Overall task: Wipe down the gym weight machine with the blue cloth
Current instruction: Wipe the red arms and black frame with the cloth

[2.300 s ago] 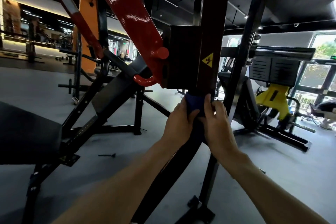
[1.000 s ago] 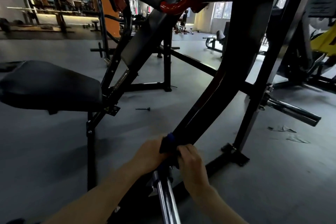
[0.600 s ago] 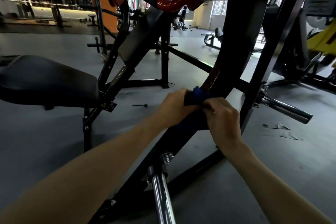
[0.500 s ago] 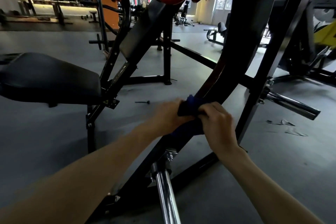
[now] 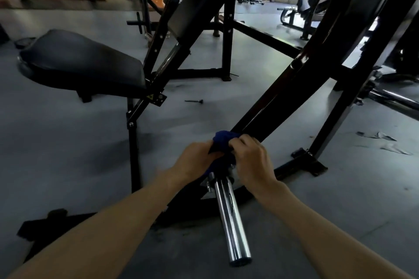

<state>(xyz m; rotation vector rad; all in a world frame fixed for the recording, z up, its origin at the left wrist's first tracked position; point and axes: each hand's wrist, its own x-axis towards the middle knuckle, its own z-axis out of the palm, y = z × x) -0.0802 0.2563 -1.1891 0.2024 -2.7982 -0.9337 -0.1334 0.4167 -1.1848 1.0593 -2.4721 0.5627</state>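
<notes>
From the head camera, the blue cloth [image 5: 223, 142] sits bunched around the lower end of the dark slanted lever arm [image 5: 290, 88], just above the chrome weight peg [image 5: 231, 217] that points toward you. It looks soft and light, so it should mould to the bar; keep it gathered in both palms so no loose corner slips free. Your left hand [image 5: 195, 161] curls around the cloth from the left, and your right hand [image 5: 251, 161] pinches it from the right with bent fingers. Both forearms reach forward and converge on the bar. The black padded seat [image 5: 84, 63] stands far left.
</notes>
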